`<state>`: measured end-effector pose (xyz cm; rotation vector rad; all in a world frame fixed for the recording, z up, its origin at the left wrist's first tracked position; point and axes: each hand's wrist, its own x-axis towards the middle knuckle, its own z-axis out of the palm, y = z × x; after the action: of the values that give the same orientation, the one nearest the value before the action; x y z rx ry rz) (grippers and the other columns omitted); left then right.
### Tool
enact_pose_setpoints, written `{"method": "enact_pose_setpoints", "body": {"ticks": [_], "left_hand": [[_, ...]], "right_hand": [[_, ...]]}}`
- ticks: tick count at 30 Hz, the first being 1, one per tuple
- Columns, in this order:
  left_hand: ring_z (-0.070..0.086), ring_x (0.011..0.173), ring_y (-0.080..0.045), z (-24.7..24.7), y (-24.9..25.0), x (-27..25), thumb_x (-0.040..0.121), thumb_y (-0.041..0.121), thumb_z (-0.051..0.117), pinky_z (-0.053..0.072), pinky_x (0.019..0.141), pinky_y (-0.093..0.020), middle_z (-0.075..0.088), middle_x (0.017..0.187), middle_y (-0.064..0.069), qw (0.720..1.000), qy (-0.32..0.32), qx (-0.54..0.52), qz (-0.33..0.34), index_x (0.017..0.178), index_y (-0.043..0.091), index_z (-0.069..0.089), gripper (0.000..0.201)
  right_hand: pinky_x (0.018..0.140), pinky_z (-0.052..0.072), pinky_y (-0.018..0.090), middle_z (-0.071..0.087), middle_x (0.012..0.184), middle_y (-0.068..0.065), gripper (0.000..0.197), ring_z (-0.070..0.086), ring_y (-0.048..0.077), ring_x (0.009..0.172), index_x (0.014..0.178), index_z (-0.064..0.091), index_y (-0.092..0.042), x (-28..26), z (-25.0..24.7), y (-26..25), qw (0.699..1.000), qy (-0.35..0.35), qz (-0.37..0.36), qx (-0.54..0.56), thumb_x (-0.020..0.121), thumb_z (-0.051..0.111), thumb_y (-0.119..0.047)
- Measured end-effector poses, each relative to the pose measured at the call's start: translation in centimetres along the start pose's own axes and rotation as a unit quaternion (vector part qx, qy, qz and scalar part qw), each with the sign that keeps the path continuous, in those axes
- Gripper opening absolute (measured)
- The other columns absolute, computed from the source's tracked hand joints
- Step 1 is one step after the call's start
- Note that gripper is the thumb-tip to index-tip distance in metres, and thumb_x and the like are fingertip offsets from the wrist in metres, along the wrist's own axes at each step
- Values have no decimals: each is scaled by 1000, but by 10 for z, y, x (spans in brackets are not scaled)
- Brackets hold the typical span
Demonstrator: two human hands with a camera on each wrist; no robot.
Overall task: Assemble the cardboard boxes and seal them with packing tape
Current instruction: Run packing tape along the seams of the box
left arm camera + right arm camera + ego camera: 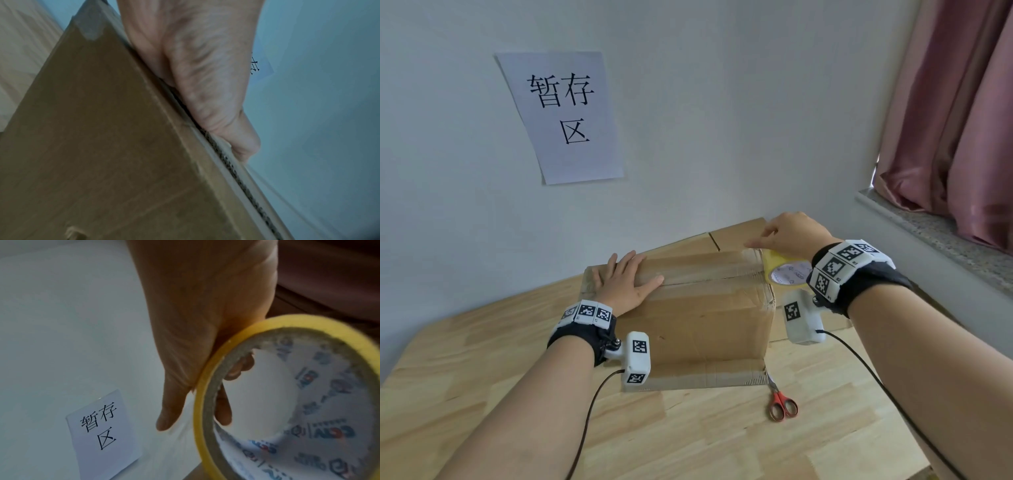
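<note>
A closed brown cardboard box [698, 322] stands on the wooden table [688, 438], with clear tape laid along its top seam. My left hand [625, 284] lies flat with straight fingers on the left end of the box top; in the left wrist view the palm [195, 65] presses on the box edge [102, 146]. My right hand [787, 236] grips a yellow tape roll [786, 270] at the box's right top corner. In the right wrist view fingers [224, 410] curl through the tape roll [287, 402], with the thumb outside it.
Red-handled scissors [782, 404] lie on the table by the box's front right corner. A flattened cardboard sheet [736, 233] rests behind the box against the wall. A paper sign [563, 116] hangs on the wall. A stone windowsill [935, 229] and pink curtain [955, 120] are at right.
</note>
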<state>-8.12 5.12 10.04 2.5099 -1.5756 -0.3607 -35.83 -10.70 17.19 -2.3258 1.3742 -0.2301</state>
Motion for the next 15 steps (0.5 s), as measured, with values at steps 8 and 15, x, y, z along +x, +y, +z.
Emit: {"method": "enact_pose_setpoints", "body": {"ticks": [8,15], "left_hand": [[-15,145,-16,3,2,1,89,69,31,-15,113,-53,-1,159,13,1000,5,3,-5,149,36,14,70],[-14,145,-16,3,4,-2,89,68,32,-13,114,-54,-1,159,13,1000,6,3,-2,149,35,13,70]], "right_hand": [[47,28,25,35,51,-1,62,37,18,48,50,33,-16,-8,3,3,998,53,17,-2,81,56,-64],[49,33,25,52,60,0,58,49,19,56,58,53,-11,-10,0,13,1000,-12,25,8,80,57,-65]]}}
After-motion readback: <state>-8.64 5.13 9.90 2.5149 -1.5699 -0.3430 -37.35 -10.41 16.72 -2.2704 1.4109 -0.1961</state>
